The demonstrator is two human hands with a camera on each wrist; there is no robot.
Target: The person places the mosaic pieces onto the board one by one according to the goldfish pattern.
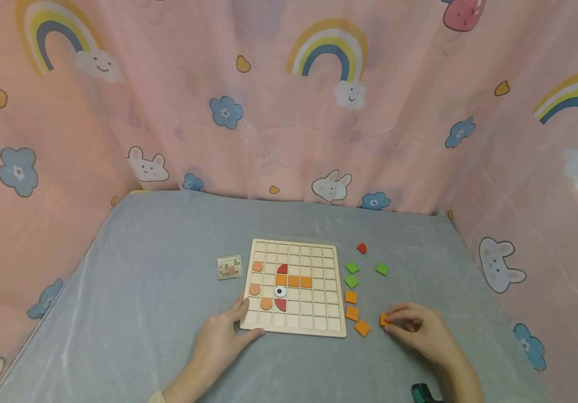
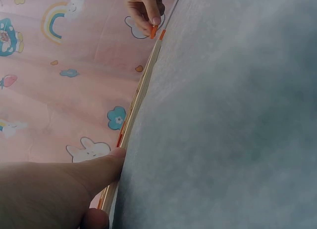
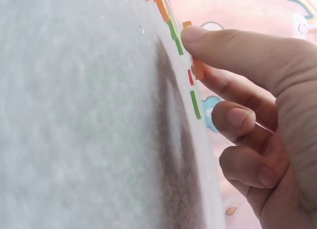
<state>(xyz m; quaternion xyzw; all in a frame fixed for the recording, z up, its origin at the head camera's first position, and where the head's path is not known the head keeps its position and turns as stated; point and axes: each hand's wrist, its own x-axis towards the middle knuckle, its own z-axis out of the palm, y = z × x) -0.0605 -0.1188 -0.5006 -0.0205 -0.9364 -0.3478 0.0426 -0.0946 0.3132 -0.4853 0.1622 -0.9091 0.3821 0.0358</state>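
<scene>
Around the near left corner of a wooden grid board [image 1: 314,324], my left hand [image 1: 220,333] holds the edges, its thumb along the front side. On the board lie three orange discs [image 1: 257,267], two red quarter-circle tiles [image 1: 282,269], three orange square tiles [image 1: 294,281] in a row and a round eye tile [image 1: 281,291]. To the right of the board, my right hand [image 1: 419,330] pinches an orange square tile [image 3: 198,69] between thumb and fingers, above the cloth. Three loose orange tiles [image 1: 362,328] lie between that hand and the board.
Three green tiles [image 1: 381,270] and a red quarter-circle tile [image 1: 361,248] lie right of the board. Left of it lies a small pattern card [image 1: 230,267]. A dark object [image 1: 422,393] is at the front edge. Pink printed curtains [image 1: 268,151] stand around the grey cloth [image 1: 168,252].
</scene>
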